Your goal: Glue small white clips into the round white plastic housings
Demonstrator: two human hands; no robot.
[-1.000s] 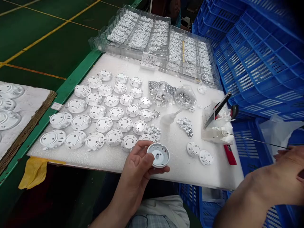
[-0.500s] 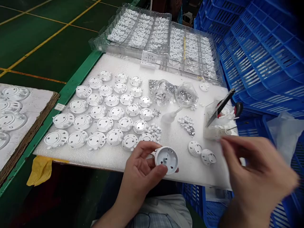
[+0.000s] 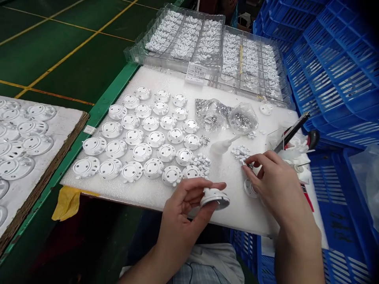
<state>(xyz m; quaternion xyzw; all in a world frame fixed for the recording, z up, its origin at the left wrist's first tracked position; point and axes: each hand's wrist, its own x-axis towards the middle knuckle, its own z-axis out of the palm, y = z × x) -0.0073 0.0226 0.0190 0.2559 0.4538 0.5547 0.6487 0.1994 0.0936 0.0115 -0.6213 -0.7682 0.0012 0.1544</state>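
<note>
Card (image 3: 196,73), blurred Chinese writing (image 3: 197,71); left hand (image 3: 185,209) holding white part (image 3: 216,195)

A white sheet (image 3: 229,173) bears round white parts (image 3: 155,139) and a bottle (image 3: 219,147).

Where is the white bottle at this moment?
In the head view, the bottle is right of centre, between the discs on its left and a small white heap on its right, below the clear bags.
</note>
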